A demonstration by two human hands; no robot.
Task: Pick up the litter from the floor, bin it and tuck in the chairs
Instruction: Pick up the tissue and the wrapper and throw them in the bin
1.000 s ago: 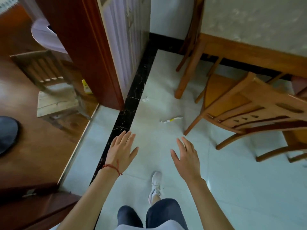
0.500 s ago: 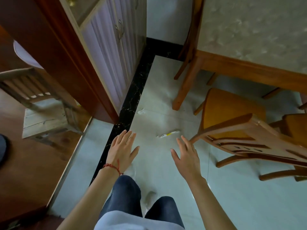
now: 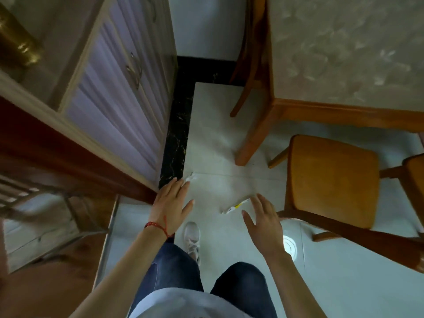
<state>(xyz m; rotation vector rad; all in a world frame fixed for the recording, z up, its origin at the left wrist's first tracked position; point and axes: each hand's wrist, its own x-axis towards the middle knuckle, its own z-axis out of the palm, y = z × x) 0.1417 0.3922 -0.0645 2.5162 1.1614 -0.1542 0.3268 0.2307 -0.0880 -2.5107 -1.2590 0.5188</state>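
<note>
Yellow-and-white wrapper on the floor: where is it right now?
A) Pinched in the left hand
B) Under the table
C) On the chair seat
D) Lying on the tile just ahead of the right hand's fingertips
D: the yellow-and-white wrapper lies flat on the pale floor tile, just beyond the spread fingers of the right hand; the left hand is open near a separate white scrap.

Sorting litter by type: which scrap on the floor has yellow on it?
The long wrapper by the right hand; the crumpled scrap by the left hand is plain white.
</note>
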